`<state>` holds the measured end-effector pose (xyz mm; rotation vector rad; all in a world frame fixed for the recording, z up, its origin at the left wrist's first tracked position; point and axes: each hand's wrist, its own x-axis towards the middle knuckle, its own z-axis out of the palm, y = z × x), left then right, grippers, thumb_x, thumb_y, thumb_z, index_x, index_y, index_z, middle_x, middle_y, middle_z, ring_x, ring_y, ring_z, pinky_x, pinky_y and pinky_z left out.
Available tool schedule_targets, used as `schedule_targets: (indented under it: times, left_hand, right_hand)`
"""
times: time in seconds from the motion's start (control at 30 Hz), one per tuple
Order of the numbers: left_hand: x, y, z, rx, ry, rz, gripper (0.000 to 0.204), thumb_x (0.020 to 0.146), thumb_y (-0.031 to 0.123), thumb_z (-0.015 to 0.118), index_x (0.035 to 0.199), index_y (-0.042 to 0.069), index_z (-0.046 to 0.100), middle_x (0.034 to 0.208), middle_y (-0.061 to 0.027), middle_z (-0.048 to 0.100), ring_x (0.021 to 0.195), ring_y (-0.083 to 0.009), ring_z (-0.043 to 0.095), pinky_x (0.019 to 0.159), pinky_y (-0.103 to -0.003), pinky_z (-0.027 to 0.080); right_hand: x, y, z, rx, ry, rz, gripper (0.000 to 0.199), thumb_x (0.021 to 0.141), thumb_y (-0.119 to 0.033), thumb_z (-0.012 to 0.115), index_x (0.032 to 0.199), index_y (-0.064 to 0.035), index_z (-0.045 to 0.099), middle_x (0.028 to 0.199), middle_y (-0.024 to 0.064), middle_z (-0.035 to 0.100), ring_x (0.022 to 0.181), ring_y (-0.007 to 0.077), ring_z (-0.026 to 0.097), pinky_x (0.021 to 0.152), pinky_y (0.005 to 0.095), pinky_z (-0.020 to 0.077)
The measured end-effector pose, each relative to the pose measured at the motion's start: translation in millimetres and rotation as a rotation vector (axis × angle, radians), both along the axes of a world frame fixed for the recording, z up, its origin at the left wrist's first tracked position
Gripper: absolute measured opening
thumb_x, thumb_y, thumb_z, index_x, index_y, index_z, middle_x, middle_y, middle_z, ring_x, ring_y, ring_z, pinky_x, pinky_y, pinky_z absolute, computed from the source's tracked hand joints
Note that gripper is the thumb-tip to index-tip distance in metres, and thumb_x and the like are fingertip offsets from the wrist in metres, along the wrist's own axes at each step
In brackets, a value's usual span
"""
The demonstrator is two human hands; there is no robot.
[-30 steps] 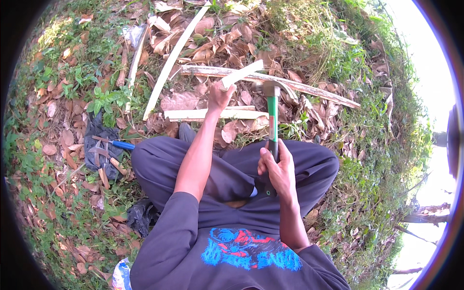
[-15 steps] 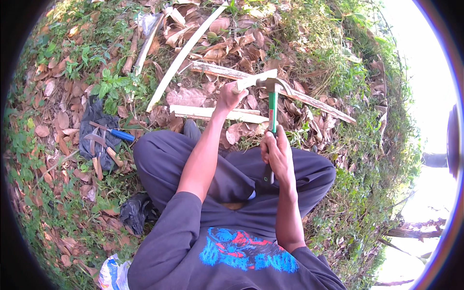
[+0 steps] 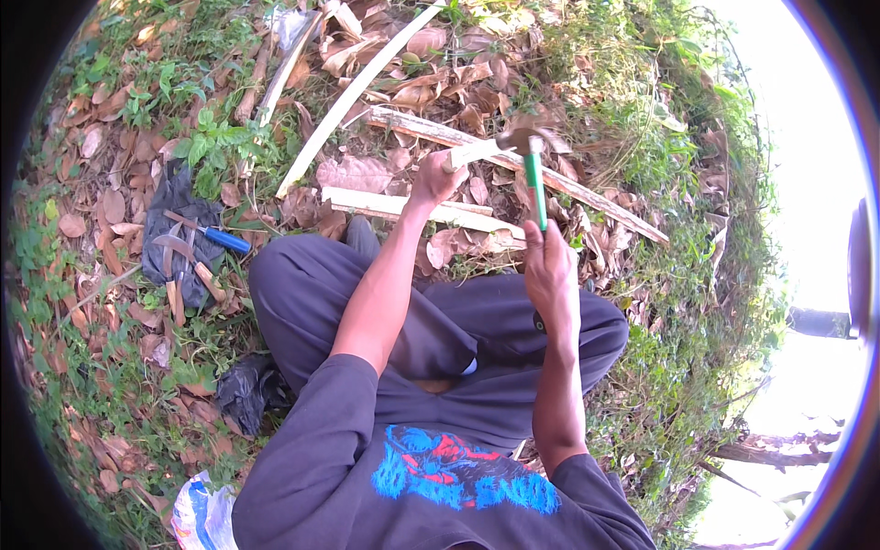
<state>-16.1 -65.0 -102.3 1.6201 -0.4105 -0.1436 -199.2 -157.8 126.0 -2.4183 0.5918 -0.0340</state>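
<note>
My left hand (image 3: 434, 181) is closed round a short pale strip of wood (image 3: 477, 153), which points up and to the right. In my right hand (image 3: 553, 270) is a claw hammer (image 3: 535, 179) with a green handle and a metal head. The hammer's head lies right at the far end of the strip; whether they touch I cannot tell. Behind both runs a long rough-edged wooden slat (image 3: 587, 190) on the leaves. Two pale wood pieces (image 3: 412, 211) lie just beyond my crossed legs.
On a black plastic bag (image 3: 188, 197) to the left rest a blue-handled tool (image 3: 226, 240) and wooden-handled blades (image 3: 183, 246). A long peeled strip (image 3: 353, 92) lies far ahead. Another black bag (image 3: 249, 394) sits by my left knee, with a white-and-blue packet (image 3: 203, 513) nearer me.
My right hand and the hammer have shifted to the right, and the hammer's head has come slightly away from over the strip. My left hand keeps its hold, nearly still.
</note>
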Motion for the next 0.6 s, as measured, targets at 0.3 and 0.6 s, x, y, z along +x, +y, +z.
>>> schedule_targets:
  times: [0.3, 0.6]
  left_hand:
    - [-2.3, -8.5, -0.1, 0.108, -0.036, -0.132, 0.022, 0.082, 0.026, 0.066, 0.091, 0.007, 0.072, 0.066, -0.0102, 0.068, 0.055, -0.0171, 0.062, 0.051, -0.036, 0.050]
    - [-6.9, -11.4, 0.6, 0.086, -0.160, -0.029, 0.024, 0.082, 0.026, 0.063, 0.084, 0.003, 0.070, 0.060, -0.0065, 0.065, 0.050, -0.0130, 0.058, 0.046, -0.030, 0.044]
  right_hand:
    - [1.0, 4.5, -3.8, -0.126, -0.107, 0.162, 0.033, 0.106, -0.032, 0.049, 0.093, -0.0014, 0.048, 0.062, 0.0217, 0.051, 0.053, 0.0395, 0.050, 0.051, 0.0482, 0.0386]
    - [-9.5, 9.4, -25.8, -0.211, -0.172, 0.193, 0.032, 0.106, -0.031, 0.050, 0.097, -0.0010, 0.055, 0.062, 0.0148, 0.051, 0.052, 0.0286, 0.046, 0.055, 0.0440, 0.0400]
